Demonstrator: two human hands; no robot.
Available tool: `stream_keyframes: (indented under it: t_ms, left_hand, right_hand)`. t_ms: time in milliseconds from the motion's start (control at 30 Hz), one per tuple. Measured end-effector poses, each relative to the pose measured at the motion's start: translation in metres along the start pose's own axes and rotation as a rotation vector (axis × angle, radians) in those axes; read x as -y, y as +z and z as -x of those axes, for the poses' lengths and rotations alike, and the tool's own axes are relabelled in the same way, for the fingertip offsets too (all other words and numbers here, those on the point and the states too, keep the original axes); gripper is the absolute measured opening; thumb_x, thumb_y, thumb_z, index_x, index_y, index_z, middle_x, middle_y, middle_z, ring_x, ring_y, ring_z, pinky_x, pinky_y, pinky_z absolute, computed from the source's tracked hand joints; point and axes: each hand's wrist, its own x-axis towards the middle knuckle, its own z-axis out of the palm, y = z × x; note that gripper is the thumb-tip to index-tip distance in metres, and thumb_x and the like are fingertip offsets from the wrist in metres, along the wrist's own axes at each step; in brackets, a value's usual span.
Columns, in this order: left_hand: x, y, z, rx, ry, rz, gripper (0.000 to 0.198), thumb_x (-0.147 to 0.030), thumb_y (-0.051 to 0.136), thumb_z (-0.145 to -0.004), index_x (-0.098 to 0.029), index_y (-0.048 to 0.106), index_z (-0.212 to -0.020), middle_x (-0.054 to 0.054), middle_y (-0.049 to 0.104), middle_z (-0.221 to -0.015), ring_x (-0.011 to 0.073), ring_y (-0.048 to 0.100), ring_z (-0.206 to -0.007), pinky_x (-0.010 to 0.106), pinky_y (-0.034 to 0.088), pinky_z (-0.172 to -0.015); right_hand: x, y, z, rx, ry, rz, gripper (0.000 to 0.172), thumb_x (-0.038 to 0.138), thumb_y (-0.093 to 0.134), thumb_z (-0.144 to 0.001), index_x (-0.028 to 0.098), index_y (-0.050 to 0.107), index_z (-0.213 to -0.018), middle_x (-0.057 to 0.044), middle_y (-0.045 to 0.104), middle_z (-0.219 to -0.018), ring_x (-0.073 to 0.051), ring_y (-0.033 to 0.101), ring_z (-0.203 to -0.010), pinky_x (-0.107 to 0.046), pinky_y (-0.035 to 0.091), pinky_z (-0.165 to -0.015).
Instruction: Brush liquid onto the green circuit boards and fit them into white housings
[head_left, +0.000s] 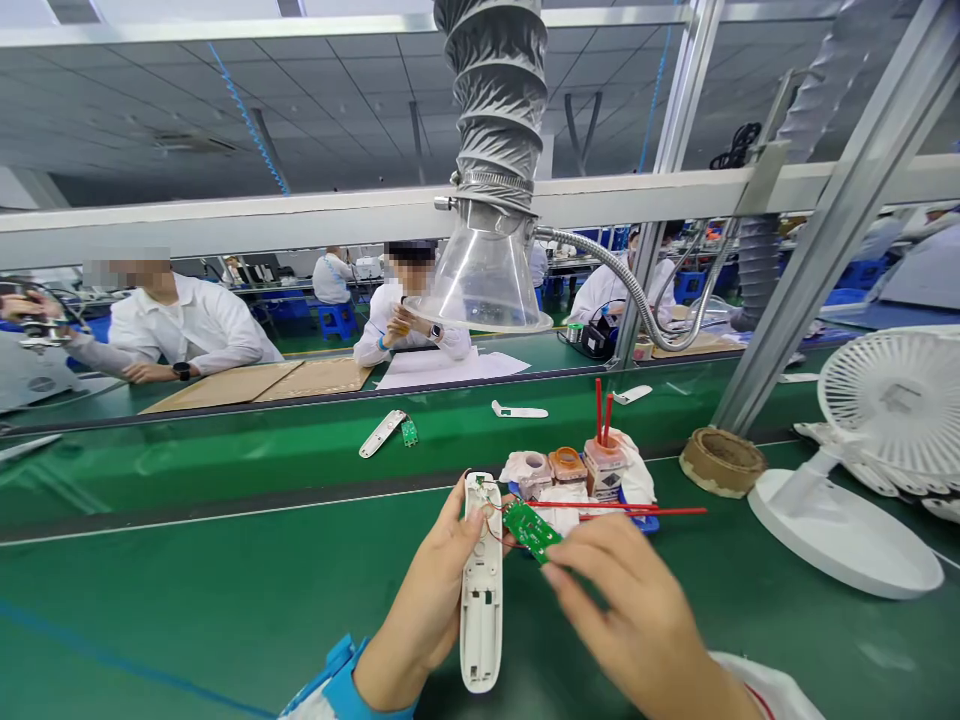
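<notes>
Clasping a white casing (pixel 481 610), the left hand (pixel 424 580) slants up over the green surface (pixel 225 590), thumb (pixel 466 535) against the casing's upper half; the right hand (pixel 630 605), angled in from the right, pinches a green circuit board (pixel 531 530) just beside the casing.

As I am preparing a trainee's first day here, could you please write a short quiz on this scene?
1. Which hand grips the long white casing?
2. True or false: in the picture, the brown tape roll lies to the left of the white fan.
3. What colour are the two sticks standing upright in the labelled container: (a) blue, (b) red or (c) yellow?

Key:
1. The left hand; the right hand pinches the green circuit board.
2. True.
3. (b) red.
</notes>
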Motion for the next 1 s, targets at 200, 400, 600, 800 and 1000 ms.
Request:
stream_keyframes:
  t_ms: [200,400,600,800,1000]
  left_hand:
    - [0.004,0.002,0.002,0.001,0.002,0.087,0.061,-0.031,0.052,-0.087,-0.022,0.024,-0.141,0.011,0.06,-0.116,0.0199,0.058,-0.102,0.027,0.046,-0.079]
    - [0.004,-0.002,0.001,0.003,0.001,0.144,0.062,-0.029,0.052,-0.087,-0.023,0.022,-0.141,0.009,0.06,-0.117,0.0194,0.057,-0.105,0.029,0.043,-0.087]
    - [0.005,-0.006,-0.004,0.007,0.001,0.169,0.06,-0.029,0.051,-0.088,-0.021,0.023,-0.141,0.009,0.063,-0.107,0.0183,0.06,-0.093,0.028,0.044,-0.08]
    - [0.003,-0.005,-0.005,-0.003,-0.002,0.209,0.061,-0.028,0.055,-0.086,-0.02,0.027,-0.14,0.002,0.064,-0.084,0.0118,0.057,-0.068,0.024,0.042,-0.068]
    - [0.004,-0.004,-0.006,-0.072,-0.037,0.134,0.076,-0.022,0.063,-0.078,-0.024,0.022,-0.142,0.001,0.065,-0.081,0.0138,0.058,-0.069,0.025,0.04,-0.067]
  right_hand:
    - [0.017,0.032,-0.028,0.231,-0.035,0.234,0.013,0.015,0.05,-0.087,0.018,0.059,-0.096,-0.007,0.057,-0.088,-0.023,0.05,-0.08,-0.037,0.044,-0.068]
    - [0.009,0.048,-0.025,0.218,-0.065,0.306,0.022,0.01,0.037,-0.09,0.017,0.056,-0.081,-0.006,0.054,-0.077,-0.02,0.048,-0.07,-0.034,0.04,-0.062]
    - [0.005,0.053,-0.022,0.197,-0.045,0.195,0.022,0.006,0.034,-0.09,0.017,0.048,-0.078,-0.005,0.05,-0.078,-0.019,0.045,-0.07,-0.032,0.037,-0.061]
    - [0.004,0.057,-0.021,0.219,-0.095,0.263,0.022,0.006,0.034,-0.089,0.016,0.048,-0.077,-0.006,0.048,-0.077,-0.02,0.042,-0.069,-0.033,0.034,-0.06]
    - [0.004,0.058,-0.022,0.276,-0.099,0.317,0.023,0.003,0.033,-0.085,0.015,0.051,-0.079,-0.007,0.048,-0.077,-0.022,0.041,-0.071,-0.035,0.035,-0.063]
